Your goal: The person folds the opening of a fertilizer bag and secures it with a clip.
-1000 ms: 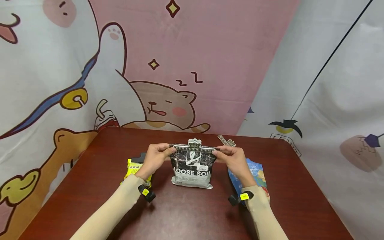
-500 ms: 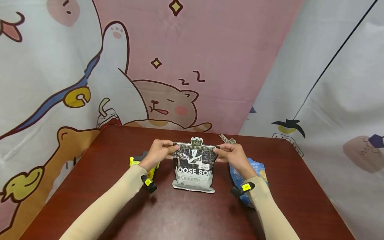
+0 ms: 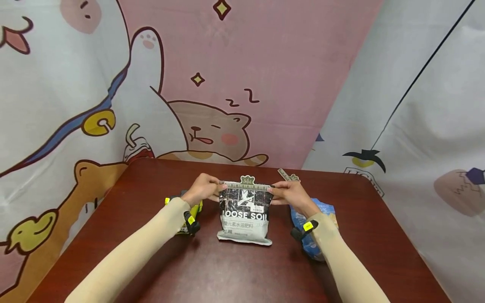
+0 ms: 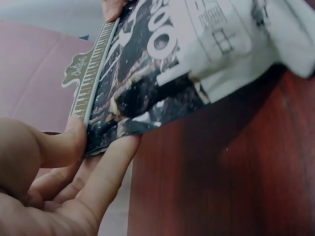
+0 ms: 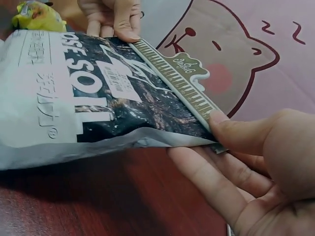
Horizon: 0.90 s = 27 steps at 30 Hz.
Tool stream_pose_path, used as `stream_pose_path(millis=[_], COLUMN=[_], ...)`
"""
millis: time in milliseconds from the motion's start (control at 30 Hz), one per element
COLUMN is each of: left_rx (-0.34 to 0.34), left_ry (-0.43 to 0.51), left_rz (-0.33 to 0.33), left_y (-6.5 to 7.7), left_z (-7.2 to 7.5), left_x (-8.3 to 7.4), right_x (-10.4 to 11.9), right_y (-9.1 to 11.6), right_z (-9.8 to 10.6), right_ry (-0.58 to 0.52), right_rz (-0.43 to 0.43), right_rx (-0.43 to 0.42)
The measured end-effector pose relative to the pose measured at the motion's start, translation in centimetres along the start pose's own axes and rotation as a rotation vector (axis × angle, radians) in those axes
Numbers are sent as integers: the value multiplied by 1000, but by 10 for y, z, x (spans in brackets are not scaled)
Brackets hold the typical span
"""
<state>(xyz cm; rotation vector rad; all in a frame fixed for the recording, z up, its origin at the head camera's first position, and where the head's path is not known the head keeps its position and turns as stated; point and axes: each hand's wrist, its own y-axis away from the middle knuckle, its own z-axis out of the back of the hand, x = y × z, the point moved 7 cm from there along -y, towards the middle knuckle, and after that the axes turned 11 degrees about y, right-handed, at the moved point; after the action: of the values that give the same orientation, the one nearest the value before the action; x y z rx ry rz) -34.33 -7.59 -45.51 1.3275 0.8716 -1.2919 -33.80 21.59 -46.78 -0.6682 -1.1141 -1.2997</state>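
A black and white bag (image 3: 242,227) printed "LOOSE SOIL" hangs upright in the middle of the head view. Along its top edge sits a long bag clip (image 3: 248,186) with a piano-key pattern and a scalloped tab. My left hand (image 3: 201,189) pinches the left top corner at the clip's end, thumb in front and fingers behind. At the opposite corner, my right hand (image 3: 293,195) pinches the bag and clip end the same way; its thumb (image 5: 241,133) presses the clip in the right wrist view. Whether the bag's bottom touches the table cannot be told.
A yellow packet (image 3: 195,212) lies left, partly behind the left wrist, with a dark piece beside it. A blue bag (image 3: 323,210) lies under the right forearm. Another patterned clip (image 3: 289,175) rests behind the right hand. The brown table (image 3: 235,277) meets a printed curtain.
The bag's lower end has come slightly nearer me, and the left wrist has turned, covering more of the yellow packet. Both hands keep their hold on the corners.
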Motion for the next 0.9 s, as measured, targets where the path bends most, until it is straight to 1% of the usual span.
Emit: stream_pose_path(millis=[133,233,400,633,833,900], left_rx=[59,71,70,56,51,50], left_ry=[-42,-75,-134,-177,-234,-245], left_rz=[16,41,82,134,213,239], left_y=[-5,-8,-10,-16,-21,-22], left_z=[-3,-4,-4,-6,-8,-9], left_x=[3,8,13,18,26,28], right_x=[-7,-13,-21,-25,-29,-28], right_y=[-8,-13,-20,-24,-23,-22], right_z=[-2,-6,-10,-15,-20,-22], right_ry=[17,34,58,88,119,142], right_rz=[-27,-51,-82,-102,-144,-140], right_rx=[35,58,78,106,119,119])
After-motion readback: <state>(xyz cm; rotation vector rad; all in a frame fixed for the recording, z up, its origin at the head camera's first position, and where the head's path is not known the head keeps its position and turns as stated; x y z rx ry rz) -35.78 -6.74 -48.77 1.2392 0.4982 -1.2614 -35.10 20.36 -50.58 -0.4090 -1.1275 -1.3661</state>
